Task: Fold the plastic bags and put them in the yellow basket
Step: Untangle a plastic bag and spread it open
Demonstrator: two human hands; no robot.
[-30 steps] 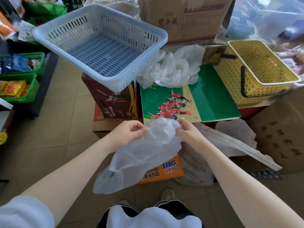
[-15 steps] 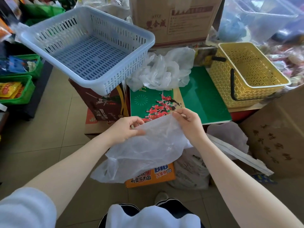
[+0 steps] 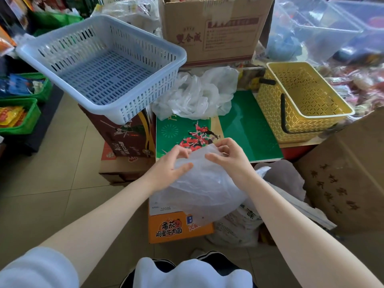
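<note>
I hold a translucent white plastic bag at its top edge, above the front of a green box. My left hand pinches its left side and my right hand pinches its right side; the two hands are close together. The bag hangs down over an orange carton. A heap of crumpled white plastic bags lies at the back of the green box. The yellow basket stands to the right with nothing visible inside, its black handle folded down.
A tilted grey-blue basket rests on a brown box at left. A large cardboard box stands behind the heap. An orange noodle carton and a cardboard box sit on the tiled floor. Green crates are far left.
My hands have drawn closer together and moved up over the green box edge, gathering the bag's top; the bag hangs more bunched than before.
</note>
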